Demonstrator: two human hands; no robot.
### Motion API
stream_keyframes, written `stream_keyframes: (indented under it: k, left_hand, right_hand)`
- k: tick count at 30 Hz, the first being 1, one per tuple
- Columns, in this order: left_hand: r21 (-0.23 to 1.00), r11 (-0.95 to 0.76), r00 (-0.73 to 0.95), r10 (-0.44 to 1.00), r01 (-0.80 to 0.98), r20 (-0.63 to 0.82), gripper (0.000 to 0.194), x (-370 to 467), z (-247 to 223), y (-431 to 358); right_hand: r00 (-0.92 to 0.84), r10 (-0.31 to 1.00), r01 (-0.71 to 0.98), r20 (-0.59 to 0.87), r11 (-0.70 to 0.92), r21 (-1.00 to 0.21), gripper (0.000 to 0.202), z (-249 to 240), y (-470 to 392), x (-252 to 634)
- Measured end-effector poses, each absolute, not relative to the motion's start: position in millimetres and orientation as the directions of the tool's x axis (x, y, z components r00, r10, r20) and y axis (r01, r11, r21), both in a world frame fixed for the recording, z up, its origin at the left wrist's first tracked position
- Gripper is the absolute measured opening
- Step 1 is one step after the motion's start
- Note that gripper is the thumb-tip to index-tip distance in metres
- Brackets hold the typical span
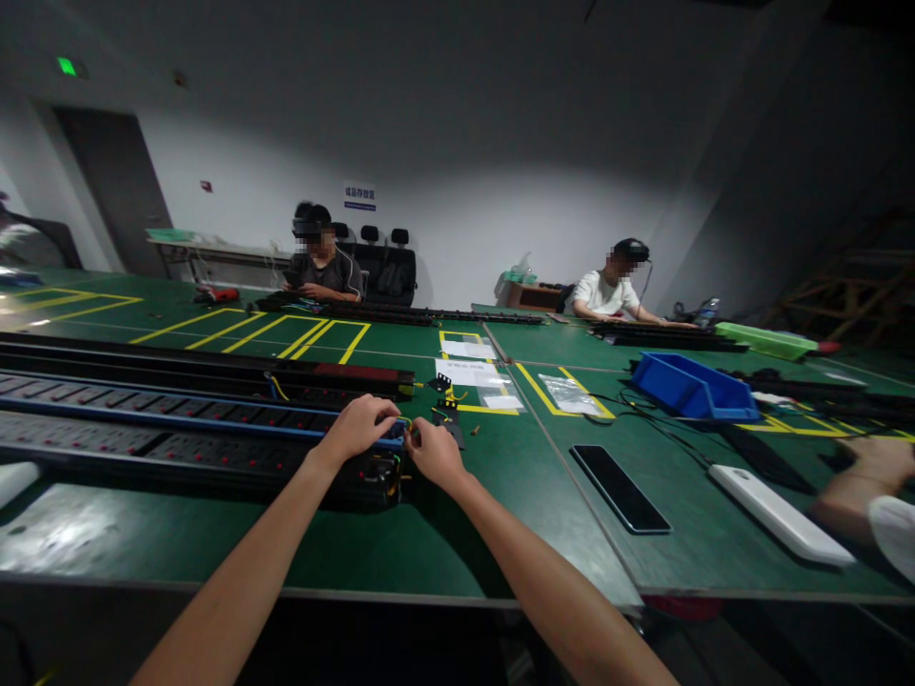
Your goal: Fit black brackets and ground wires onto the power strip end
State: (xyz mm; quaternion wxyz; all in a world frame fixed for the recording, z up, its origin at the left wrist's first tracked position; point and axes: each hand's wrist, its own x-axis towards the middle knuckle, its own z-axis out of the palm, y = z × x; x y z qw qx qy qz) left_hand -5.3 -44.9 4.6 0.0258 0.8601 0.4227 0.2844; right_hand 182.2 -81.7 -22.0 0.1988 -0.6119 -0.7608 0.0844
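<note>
Cropped forearms (564,581) end at fingers (415,439) partly hiding apparent wires (406,422).

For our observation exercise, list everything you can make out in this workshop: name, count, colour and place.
workbench: one, green, mid-view
socket strips: several, black, left
wires: several, blue and yellow-green, strip end
smartphone: one, black, right
parts bin: one, blue, right
tray: one, light green, far right
clear bag: one, mid-bench
paper sheets: several, white, mid-bench
tape: many strips, yellow, bench top
door: one, grey, back left
wall sign: one, white and blue, back wall
co-workers: two, dark top and white top, across the bench
another person's forearm: one, right edge
left hand, right hand: bare, at the wires
</note>
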Motion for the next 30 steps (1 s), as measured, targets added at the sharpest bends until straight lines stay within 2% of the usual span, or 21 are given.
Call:
stream_keyframes:
  k: [30]
  left_hand:
    - [0.288,-0.643,0.480,0.741,0.710,0.470,0.014,-4.4,7.6,-47.5]
  right_hand:
    - [-0.170,0.966,0.902,0.197,0.233,-0.364,0.022,-20.5,-82.4,182.2]
